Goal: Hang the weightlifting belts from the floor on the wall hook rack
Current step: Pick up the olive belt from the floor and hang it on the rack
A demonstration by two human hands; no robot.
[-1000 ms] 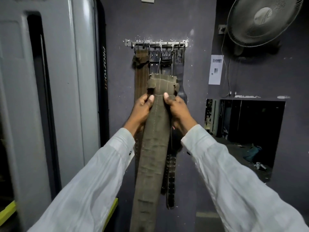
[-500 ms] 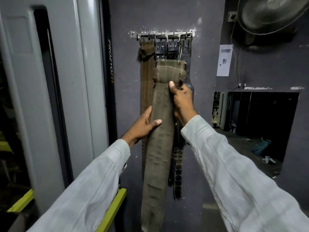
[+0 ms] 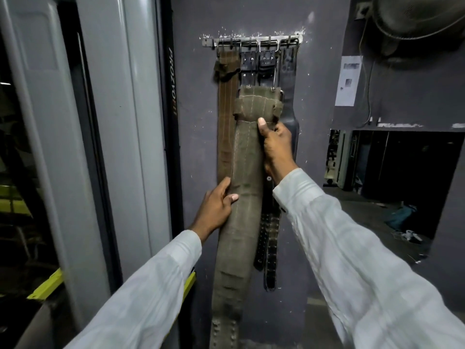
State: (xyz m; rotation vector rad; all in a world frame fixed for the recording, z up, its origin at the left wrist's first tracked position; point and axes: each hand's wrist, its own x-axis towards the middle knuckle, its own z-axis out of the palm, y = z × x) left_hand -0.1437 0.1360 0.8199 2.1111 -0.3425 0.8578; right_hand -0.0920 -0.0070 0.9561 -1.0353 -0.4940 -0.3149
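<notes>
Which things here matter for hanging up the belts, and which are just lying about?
Part of the job:
olive belt
hook rack
brown belt
black belts
left hand
right hand

Just around:
wall fan
paper notice

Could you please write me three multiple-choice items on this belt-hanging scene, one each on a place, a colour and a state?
1. Where is the right hand on the green belt?
A. near its top
B. at its bottom tip
C. off it

2. What colour is the belt hanging furthest left on the hook rack?
A. red
B. brown
C. white

3. The left hand is:
A. empty
B. gripping the belt's edge
C. on the rack

A: thumb under the folded end.
B: brown belt.
B: fingers wrap the edge.
</notes>
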